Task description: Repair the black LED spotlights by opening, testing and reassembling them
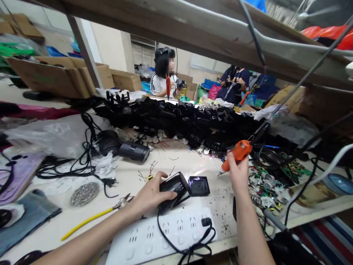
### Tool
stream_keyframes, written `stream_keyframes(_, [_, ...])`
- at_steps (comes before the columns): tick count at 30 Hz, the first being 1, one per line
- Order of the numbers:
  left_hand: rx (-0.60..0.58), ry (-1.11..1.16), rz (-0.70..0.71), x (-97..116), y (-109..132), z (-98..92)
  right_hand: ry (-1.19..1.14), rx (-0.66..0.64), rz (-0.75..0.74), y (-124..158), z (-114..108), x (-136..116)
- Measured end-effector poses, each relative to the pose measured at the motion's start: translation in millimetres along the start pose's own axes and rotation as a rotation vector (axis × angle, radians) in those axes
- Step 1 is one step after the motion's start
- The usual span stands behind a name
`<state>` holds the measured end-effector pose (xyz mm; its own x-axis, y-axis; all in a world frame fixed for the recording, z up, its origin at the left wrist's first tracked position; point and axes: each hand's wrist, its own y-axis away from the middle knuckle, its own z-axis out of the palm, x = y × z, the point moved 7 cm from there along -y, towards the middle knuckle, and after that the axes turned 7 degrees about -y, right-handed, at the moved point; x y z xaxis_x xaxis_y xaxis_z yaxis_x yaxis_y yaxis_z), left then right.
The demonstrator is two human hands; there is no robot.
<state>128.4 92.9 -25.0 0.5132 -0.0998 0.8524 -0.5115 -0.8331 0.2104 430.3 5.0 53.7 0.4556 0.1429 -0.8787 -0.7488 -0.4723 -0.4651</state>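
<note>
My left hand [154, 193] is closed around a glossy black housing [175, 187], rounded, which lies tilted on the bench. Beside it, apart from my fingers, sits a small square black plastic part [199, 186] with a recess. An orange electric screwdriver [237, 154] is gripped in my right hand [239, 171], its tip pointing down and left above the bench top; a coiled cord runs up from its back end. Left of my left hand lie yellow-handled pliers [89, 222], partly behind my forearm.
A white power strip [162, 235] with a black plug lies at the front. Screws fill a round dish [85, 194]. A black cylindrical device [134, 151] rests behind. Piled black parts [176, 114] line the back; circuit scraps [271, 184] lie right. Two people work beyond.
</note>
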Motion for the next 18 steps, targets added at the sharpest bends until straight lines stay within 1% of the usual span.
stream_keyframes(3, [-0.011, -0.112, 0.058, 0.2, 0.3, -3.3, 0.008, -0.035, -0.001, 1.9, 7.0, -3.4])
stream_keyframes(4, [-0.003, -0.148, 0.095, 1.5, 0.4, -5.4, 0.004, -0.046, -0.003, 7.0, 8.9, -6.6])
stream_keyframes(6, [-0.011, -0.216, 0.218, 7.6, 1.6, -6.9, -0.034, -0.081, 0.002, 20.3, 13.5, -13.2])
stream_keyframes(8, [-0.085, -0.274, 0.327, 13.4, 3.7, -2.3, -0.102, -0.126, 0.007, 33.8, 18.1, -19.5])
stream_keyframes(9, [-0.128, -0.298, 0.359, 15.4, 4.7, 0.9, -0.143, -0.151, 0.01, 39.5, 20.2, -22.5])
stream_keyframes(11, [-0.187, -0.341, 0.378, 18.1, 4.9, 6.2, -0.237, -0.214, 0.031, 48.3, 23.9, -28.1])
stream_keyframes(13, [-0.204, -0.374, 0.368, 20.7, 3.0, 8.9, -0.373, -0.301, 0.073, 54.8, 28.1, -35.0])
stream_keyframes(15, [-0.203, -0.394, 0.353, 23.6, 0.3, 9.7, -0.524, -0.386, 0.157, 61.0, 33.0, -42.6])
stream_keyframes(18, [-0.219, -0.402, 0.321, 25.0, -3.3, 9.1, -0.677, -0.449, 0.27, 71.7, 41.5, -56.0])
